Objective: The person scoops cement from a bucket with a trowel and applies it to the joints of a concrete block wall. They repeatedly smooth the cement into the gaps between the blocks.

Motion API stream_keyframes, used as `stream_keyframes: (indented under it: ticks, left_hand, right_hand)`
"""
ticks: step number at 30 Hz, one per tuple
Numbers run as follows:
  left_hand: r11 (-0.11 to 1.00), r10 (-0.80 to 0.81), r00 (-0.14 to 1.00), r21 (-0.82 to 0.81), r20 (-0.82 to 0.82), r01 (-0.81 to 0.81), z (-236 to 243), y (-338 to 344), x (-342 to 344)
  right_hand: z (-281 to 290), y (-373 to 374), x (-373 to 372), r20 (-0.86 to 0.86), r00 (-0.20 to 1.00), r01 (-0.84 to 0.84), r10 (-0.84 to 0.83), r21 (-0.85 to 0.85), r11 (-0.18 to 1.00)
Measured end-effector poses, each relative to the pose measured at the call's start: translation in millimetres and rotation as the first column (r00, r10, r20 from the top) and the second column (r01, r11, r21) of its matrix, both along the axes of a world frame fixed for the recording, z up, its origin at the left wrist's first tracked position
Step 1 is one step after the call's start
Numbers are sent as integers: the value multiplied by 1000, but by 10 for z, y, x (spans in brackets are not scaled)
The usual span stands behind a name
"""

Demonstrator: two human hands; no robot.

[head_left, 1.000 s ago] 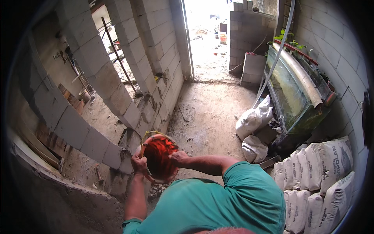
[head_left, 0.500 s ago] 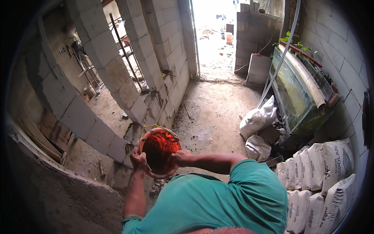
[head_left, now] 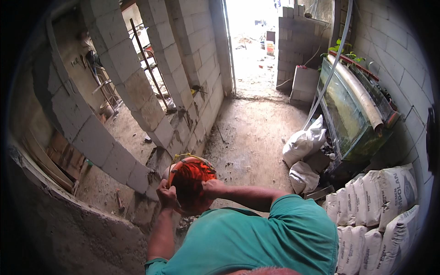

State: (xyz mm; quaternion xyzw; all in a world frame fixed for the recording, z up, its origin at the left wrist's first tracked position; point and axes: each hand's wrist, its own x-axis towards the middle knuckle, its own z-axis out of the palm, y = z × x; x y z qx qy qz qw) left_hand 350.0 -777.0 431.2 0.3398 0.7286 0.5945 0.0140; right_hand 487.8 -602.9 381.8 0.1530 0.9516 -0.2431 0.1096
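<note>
An orange-red bucket [head_left: 197,168] with a dirty, dark-streaked inside is tilted in front of my body, its mouth facing up toward the view. A thin yellowish handle [head_left: 181,156] lies along its far rim. On the left side, the fingers of my left hand [head_left: 167,194] are closed round the rim. My right hand [head_left: 212,188] is a closed fist at the right rim, gripping the bucket there; its fingertips are partly hidden. The near lower part of the bucket is in shadow, and whatever lies at its bottom is too dark to make out.
A grey block wall [head_left: 110,146] with tall openings runs along the left. White bulging sacks [head_left: 300,146] sit by a glass tank [head_left: 350,114] on the right. Stacked cement bags [head_left: 366,197] stand near right. Bright doorway [head_left: 251,55] lies ahead.
The bucket has shifted slightly to the right and nearer, and its tilt has changed, leaving its near inside darker. Both hands stay on its rim; my left hand has moved with it.
</note>
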Motion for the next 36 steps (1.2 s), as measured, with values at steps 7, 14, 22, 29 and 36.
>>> stream_keyframes:
  ticks: [7, 14, 22, 29, 36]
  left_hand:
    - [998, 2, 997, -62, -82, -7, -30, 149, 130]
    - [997, -61, 998, -45, -14, 61, -56, 307, 313]
    - [982, -188, 978, -3, 91, 189, -243, 536, 377]
    - [997, 62, 986, 40, 155, -69, -844, 309, -77]
    - [936, 329, 776, -75, 537, -345, -1381, 124, -583]
  right_hand:
    - [-120, 132, 29, -82, 980, 172, -184, -132, 976]
    - [-438, 342, 124, -86, 988, 124, -125, -24, 992]
    - [-936, 635, 323, 18, 970, -168, 243, -675, 718]
    - [-998, 500, 501, 88, 988, 52, 125, -962, 267]
    - [-1208, 419, 539, 147, 973, 190, -179, -950, 248]
